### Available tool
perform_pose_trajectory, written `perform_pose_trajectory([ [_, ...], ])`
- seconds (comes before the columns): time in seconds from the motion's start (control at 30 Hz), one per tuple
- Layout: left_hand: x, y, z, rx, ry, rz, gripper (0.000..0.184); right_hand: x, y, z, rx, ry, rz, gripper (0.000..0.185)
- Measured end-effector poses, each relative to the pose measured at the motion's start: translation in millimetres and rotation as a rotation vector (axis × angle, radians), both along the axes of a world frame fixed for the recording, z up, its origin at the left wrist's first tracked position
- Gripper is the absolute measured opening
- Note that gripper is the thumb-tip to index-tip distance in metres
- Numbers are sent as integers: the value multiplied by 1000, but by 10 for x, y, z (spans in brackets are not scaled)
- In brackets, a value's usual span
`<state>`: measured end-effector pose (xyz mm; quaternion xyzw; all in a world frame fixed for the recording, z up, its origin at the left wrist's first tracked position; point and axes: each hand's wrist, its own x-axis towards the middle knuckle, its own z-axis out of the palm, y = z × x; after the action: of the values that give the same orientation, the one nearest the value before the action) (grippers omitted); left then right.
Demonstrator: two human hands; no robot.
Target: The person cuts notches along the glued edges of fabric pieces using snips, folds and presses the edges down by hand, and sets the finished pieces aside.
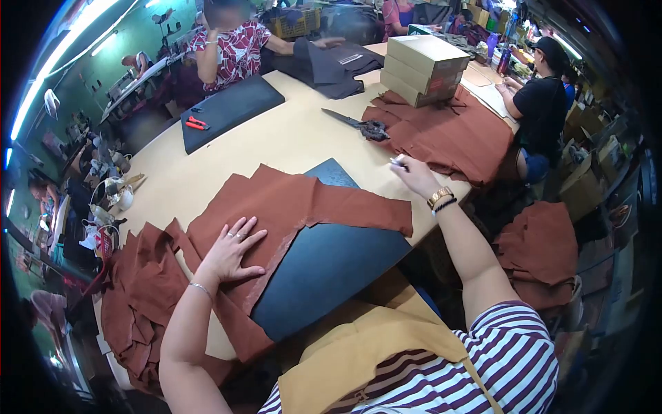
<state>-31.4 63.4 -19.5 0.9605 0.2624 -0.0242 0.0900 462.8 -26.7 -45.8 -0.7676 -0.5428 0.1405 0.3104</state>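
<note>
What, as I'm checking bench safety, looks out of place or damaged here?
The russet fabric pile lies crumpled at the pale smooth table's left edge, untidy beside the flatter russet fabric panel under the left hand. That panel's edge looks frayed, possibly just raw cutting. No spill shows.

no readable text; markings on cardboard box [425, 65] too small to tell.
</note>
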Motion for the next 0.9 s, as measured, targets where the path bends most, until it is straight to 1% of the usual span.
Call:
perform_pose_trajectory([
  [0.03,1,59,-126,4,-1,26,91,108,0,-137,88,-232,-95,34],
  [0.1,197,132,-308,66,-54,329,89,231,-4,-358,254,-697,-286,32],
  [0.13,322,124,-392,94,-83,487,88,111,31,-267,384,-659,-205,34],
  [0.17,490,155,-457,67,-105,722,89,-57,111,-191,512,-619,-119,35],
  [0.23,762,371,-696,29,-477,1059,90,-670,70,74,261,-324,314,45],
  [0.27,845,448,-741,12,-668,1220,91,-988,48,29,260,-265,349,48],
  [0.3,878,457,-670,3,-689,1135,92,-1299,-13,-28,259,-204,384,52],
  [0.33,883,417,-555,-9,-706,1053,93,-1580,-175,101,141,-265,410,57],
  [0.37,859,348,-452,-22,-721,971,94,-1678,-225,43,175,-375,420,55],
  [0.4,773,250,-350,-14,-555,820,95,-1721,-255,3,210,-486,429,54],
  [0.47,505,87,-217,3,-236,504,97,-1628,-223,-16,195,-423,425,46],
  [0.5,349,82,-308,-9,-60,419,104,-1556,-189,-11,191,-395,420,42],
  [0.6,193,-198,-232,-4,-36,501,115,-1357,-99,3,24,-196,474,32],
  [0.63,173,-352,-165,-27,6,547,118,-1295,-71,8,11,-167,513,25],
  [0.7,241,-700,47,-74,92,642,125,-1221,-73,132,-13,-299,549,24],
  [0.73,313,-829,175,-77,198,660,127,-1189,-77,174,-30,-363,569,24],
  [0.8,407,-1036,343,-85,412,697,132,-1137,-26,172,-42,-342,596,25],
  [0.83,376,-1065,265,-5,319,613,123,-1150,-16,207,-51,-349,600,27],
  [0.87,355,-1035,119,35,219,549,120,-1176,-14,249,-59,-357,602,29],
  [0.9,336,-967,-64,76,120,484,116,-1258,-38,312,73,-380,622,38],
])
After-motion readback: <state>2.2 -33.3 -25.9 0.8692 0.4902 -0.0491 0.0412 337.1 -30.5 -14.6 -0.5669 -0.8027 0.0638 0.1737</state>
